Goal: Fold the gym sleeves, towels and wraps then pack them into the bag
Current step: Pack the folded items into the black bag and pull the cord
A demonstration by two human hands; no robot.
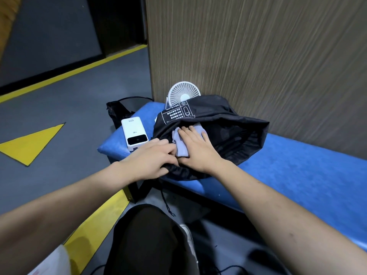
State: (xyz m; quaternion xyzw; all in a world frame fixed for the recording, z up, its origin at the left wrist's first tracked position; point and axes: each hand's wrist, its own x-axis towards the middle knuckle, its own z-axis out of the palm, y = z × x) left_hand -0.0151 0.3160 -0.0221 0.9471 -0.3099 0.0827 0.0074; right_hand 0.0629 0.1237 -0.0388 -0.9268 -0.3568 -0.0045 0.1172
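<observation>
Pale cloth [181,142] at mouth of black bag [218,124] on blue worktop [297,171]. Right hand [198,149] flat on cloth, grip apart. Left hand [151,158] curled, grip clamped on bag rim. Nearby: power bank [135,133], fan [183,94].

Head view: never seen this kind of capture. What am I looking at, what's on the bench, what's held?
No robot here: a person wears a wide-angle camera on the head, so it looks forward and down at their own arms. On the blue bench lies an open black bag, with a white power bank beside it and a small white fan behind it. The left hand grips the bag's near rim. The right hand presses flat on a folded pale lilac cloth at the bag's mouth.
</observation>
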